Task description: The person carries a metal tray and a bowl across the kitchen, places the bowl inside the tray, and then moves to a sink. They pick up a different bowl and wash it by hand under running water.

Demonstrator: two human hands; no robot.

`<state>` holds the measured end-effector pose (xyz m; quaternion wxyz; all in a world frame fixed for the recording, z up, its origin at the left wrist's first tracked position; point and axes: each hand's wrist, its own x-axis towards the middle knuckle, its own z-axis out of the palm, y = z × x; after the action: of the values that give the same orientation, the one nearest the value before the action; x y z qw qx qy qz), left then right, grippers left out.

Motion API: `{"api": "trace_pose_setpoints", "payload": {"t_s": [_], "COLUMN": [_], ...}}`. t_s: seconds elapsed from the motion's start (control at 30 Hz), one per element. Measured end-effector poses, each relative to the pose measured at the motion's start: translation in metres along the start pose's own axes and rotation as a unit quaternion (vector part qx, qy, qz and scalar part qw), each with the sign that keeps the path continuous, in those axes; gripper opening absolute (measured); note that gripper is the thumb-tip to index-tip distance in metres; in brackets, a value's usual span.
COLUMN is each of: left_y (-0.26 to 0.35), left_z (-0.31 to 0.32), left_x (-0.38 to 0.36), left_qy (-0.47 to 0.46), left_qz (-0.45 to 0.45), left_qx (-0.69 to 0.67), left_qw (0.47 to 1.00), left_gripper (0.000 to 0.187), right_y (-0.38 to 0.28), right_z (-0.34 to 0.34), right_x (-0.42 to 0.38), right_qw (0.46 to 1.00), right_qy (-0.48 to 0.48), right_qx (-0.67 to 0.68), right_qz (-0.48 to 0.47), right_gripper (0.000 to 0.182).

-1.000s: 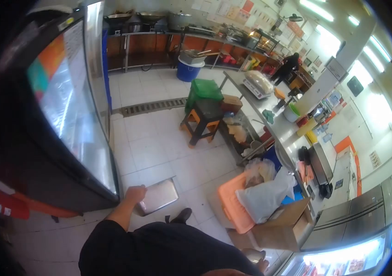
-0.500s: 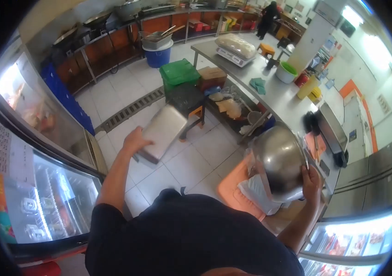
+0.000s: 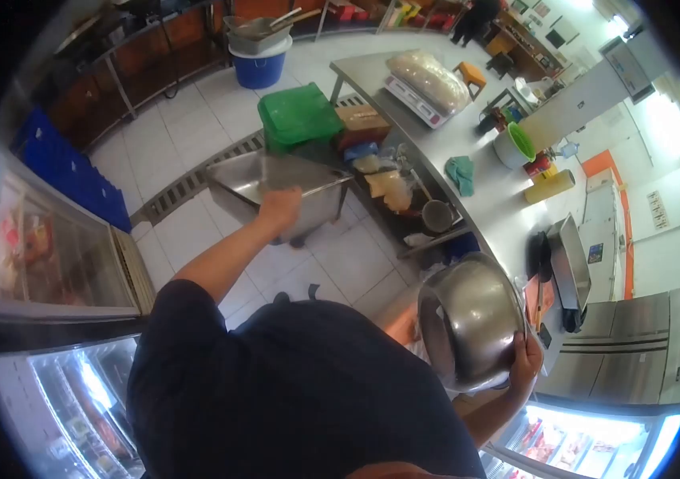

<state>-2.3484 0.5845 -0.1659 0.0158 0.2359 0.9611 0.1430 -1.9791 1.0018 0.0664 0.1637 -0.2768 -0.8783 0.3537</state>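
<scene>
Beside the bench's near left edge, the right hand has its fingers closed on the rim of a tilted steel bowl. Farther out, the left hand grips a deep steel pan, fingertips hidden. Both vessels are in hand; whether the pan touches the stool is unclear. Past the green bin, a person is cut off by the top edge.

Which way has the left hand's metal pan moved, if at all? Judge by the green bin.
Yes: the metal pan in the left hand has moved toward the green bin, closing the floor gap in view.
</scene>
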Motion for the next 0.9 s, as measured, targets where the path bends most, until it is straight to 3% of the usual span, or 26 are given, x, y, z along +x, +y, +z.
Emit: {"api": "trace_pose_setpoints", "payload": {"t_s": [0.1,0.17,0.23,0.27,0.37,0.43,0.5,0.63,0.67,0.7,0.77,0.9], "left_y": [-0.012,-0.019,-0.028,-0.028,-0.016,-0.003,0.023,0.074,0.079,0.08,0.09,0.101], "left_z": [-0.001,-0.008,-0.049,-0.07,-0.118,-0.142,-0.156,-0.146,-0.13,-0.11,-0.077,-0.037], "left_x": [0.043,0.063,0.084,0.093,0.108,0.118,0.121,0.126,0.129,0.134,0.144,0.158], "left_qy": [0.024,0.02,-0.015,-0.017,-0.004,-0.003,-0.003,-0.03,-0.021,-0.009,-0.016,-0.059], "left_qz": [-0.009,-0.023,-0.059,-0.067,-0.118,-0.145,-0.166,-0.122,-0.101,-0.079,-0.077,-0.064], "left_qx": [0.023,0.029,-0.012,-0.013,0.002,0.013,0.031,0.052,0.032,0.013,0.012,-0.02], "left_qw": [0.999,0.999,0.998,0.998,0.993,0.989,0.986,0.991,0.994,0.997,0.997,0.996], "left_gripper": [0.047,0.048,0.042,0.042,0.05,0.058,0.056,0.05,0.047,0.045,0.042,0.037], "right_y": [0.015,0.012,0.007,-0.021,-0.049,-0.025,-0.028,-0.022,-0.026,-0.028,-0.028,-0.036], "right_z": [0.0,-0.007,-0.007,0.002,0.009,0.002,0.004,0.023,0.031,0.04,0.051,0.071], "right_x": [0.034,0.06,0.096,0.115,0.17,0.218,0.257,0.342,0.357,0.374,0.407,0.441], "right_qw": [0.998,0.999,0.994,0.997,0.995,0.996,0.993,0.986,0.969,0.968,0.942,0.901], "right_qy": [0.047,0.028,0.047,0.07,0.042,0.036,-0.03,0.064,0.056,0.047,0.062,0.011], "right_qx": [-0.021,0.006,0.098,0.033,0.071,0.039,0.083,0.114,0.216,0.222,0.293,0.386], "right_qz": [-0.048,-0.039,-0.005,-0.028,-0.062,-0.066,-0.077,-0.106,-0.109,-0.111,-0.15,-0.2], "right_gripper": [0.021,0.022,0.025,0.028,0.029,0.029,0.026,0.019,0.021,0.021,0.04,0.031]}}
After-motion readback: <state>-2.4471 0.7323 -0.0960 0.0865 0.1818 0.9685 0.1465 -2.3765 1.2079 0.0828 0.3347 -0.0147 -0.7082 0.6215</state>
